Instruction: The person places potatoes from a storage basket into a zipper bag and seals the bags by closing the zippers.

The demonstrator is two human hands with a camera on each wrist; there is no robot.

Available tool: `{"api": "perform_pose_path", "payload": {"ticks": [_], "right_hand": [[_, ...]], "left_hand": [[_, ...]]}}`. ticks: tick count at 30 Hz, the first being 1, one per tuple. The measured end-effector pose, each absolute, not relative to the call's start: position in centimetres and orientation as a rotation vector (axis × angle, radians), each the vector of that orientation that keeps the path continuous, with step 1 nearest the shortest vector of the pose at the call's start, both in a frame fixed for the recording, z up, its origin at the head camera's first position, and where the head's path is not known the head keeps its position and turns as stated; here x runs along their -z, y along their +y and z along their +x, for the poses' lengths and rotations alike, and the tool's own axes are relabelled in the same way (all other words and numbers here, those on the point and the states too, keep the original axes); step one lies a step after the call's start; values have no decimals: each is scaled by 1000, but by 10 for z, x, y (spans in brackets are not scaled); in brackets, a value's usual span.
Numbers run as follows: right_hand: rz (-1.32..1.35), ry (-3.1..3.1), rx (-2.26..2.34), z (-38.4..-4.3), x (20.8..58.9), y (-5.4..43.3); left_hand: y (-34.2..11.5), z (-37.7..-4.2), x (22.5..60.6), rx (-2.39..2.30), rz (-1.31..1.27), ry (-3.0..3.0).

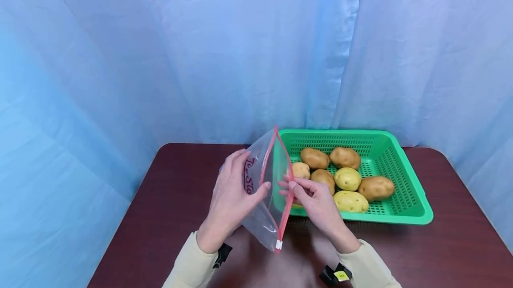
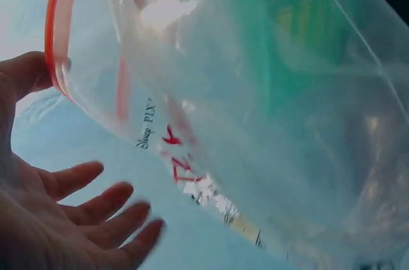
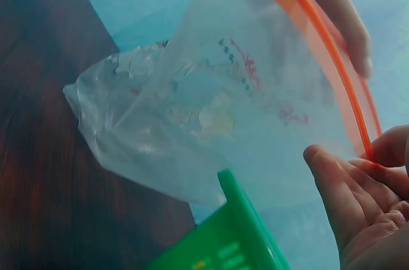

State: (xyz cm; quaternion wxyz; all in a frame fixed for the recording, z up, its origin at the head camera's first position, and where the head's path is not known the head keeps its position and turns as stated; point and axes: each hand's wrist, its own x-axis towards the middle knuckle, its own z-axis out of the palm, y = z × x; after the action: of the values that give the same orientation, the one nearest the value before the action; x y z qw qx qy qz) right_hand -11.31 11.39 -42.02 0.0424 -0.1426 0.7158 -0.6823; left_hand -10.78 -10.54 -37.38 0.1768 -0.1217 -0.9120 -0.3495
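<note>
A clear plastic slider bag [image 1: 256, 228] with a red zip rim and red lettering stands tilted above the table, its mouth agape. My right hand [image 1: 318, 203] pinches the rim's right side between thumb and fingers, which the right wrist view shows closely. On the other side is my left hand [image 1: 230, 196], its thumb touching the rim. In the left wrist view the fingers [image 2: 108, 209] of that hand are spread and loosely straight, apart from the bag. The white slider [image 1: 278, 244] sits at the rim's near end. I see nothing inside the bag.
Right of the bag, a green plastic basket [image 1: 414, 190] holds several potatoes [image 1: 376, 188], brown and yellowish. The bag and right hand partly cover its left end. Both stand over a dark reddish-brown table [image 1: 168, 199], with pale blue curtains [image 1: 240, 56] behind.
</note>
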Motion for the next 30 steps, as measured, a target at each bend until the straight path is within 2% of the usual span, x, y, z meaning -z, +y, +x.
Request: {"api": "perform_pose_path", "payload": {"ticks": [4, 9, 18, 30], "right_hand": [[-366, 2206, 2095, -108, 424, 118], [-322, 2223, 2078, -106, 429, 120], [-318, 2371, 1871, -107, 420, 129], [-439, 2899, 1300, -121, 376, 203]], "left_hand": [[-114, -103, 377, 1073, -313, -2575], [-118, -102, 387, 1399, -289, -2577], [-106, -100, 411, 1917, -77, -2360], [-100, -103, 412, 2184, 9, -2192]]}}
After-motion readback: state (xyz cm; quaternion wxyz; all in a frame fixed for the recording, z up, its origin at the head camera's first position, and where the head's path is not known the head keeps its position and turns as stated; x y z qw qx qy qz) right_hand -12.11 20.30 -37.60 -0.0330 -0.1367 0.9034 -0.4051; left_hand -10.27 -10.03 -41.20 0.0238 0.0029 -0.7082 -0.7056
